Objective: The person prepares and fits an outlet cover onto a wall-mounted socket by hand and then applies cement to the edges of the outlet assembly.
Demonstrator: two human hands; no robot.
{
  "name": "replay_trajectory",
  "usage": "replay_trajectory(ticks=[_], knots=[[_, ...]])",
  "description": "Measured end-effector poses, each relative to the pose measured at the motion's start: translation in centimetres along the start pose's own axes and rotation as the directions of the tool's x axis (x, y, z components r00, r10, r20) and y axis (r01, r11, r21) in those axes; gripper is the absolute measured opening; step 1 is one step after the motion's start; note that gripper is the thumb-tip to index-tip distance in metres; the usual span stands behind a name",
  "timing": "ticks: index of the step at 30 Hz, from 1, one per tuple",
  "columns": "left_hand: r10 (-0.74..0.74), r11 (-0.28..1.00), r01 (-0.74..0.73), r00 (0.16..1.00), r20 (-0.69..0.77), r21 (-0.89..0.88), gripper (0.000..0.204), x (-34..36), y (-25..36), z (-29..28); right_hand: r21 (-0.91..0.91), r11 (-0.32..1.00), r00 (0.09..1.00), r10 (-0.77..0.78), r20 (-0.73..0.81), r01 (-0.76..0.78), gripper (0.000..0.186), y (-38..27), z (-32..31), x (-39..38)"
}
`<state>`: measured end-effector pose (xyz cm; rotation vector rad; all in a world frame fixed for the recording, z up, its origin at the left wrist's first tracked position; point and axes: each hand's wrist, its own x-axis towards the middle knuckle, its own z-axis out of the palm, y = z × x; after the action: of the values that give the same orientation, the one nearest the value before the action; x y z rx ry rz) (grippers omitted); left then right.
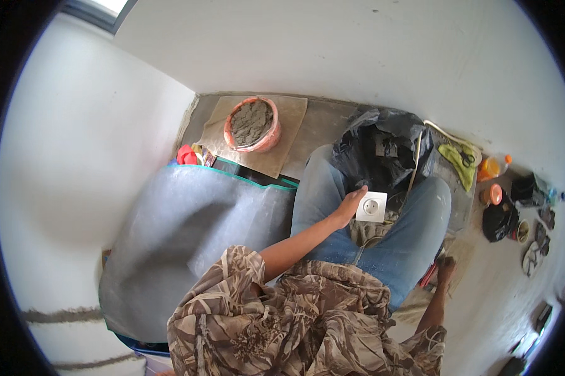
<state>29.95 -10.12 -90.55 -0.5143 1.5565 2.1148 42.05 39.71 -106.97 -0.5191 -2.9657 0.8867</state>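
A white square wall socket [378,216] with a round recess is pinched at its left edge by my left hand [346,212], above my lap. Its front faces up. Just beyond it, a crumpled black plastic bag [357,147] lies open between my knees, with a small greyish piece inside. My right hand [446,268] is low at my right side, beside my thigh, its fingers curled. What it grips, if anything, is too small to make out. A red and dark thing [428,276] lies close to that hand.
An orange bucket [275,135] of wet grey mortar stands on a brown sheet [292,116] at the back. A large grey sack-like cover [163,219] fills my left. A pale cable [415,156] crosses the bag. Scissors [466,159] lie on a green cloth [463,172] at the right.
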Motion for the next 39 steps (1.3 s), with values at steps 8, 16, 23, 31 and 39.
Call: replay_trajectory(ticks=[8,16,23,31,39], knots=[[0.024,1.0,-0.024,1.0,-0.011,-0.017,0.055,-0.3,0.9,1.0,0.331,0.942,0.996,-0.071,0.057,0.048,0.013,5.6,1.9,1.8],[0.009,0.998,-0.008,1.0,-0.02,0.068,0.058,0.5,1.3,1.6,0.328,0.945,0.977,-0.081,0.196,0.012,0.01,5.7,0.4,2.7],[-0.013,0.986,0.02,0.999,-0.043,0.166,0.063,-0.7,0.4,0.3,0.293,0.923,0.939,-0.304,0.16,0.248,0.019,5.1,1.8,3.6],[0.148,0.76,-0.103,0.989,-0.017,0.641,0.047,0.2,-0.2,1.5,0.049,0.976,0.971,-0.216,0.099,0.212,0.016,6.3,1.9,3.1],[0.527,0.563,-0.447,0.842,0.115,0.695,0.04,0.3,4.8,-1.8,0.149,0.94,0.935,-0.328,0.136,0.308,0.042,-10.3,-11.8,12.9]])
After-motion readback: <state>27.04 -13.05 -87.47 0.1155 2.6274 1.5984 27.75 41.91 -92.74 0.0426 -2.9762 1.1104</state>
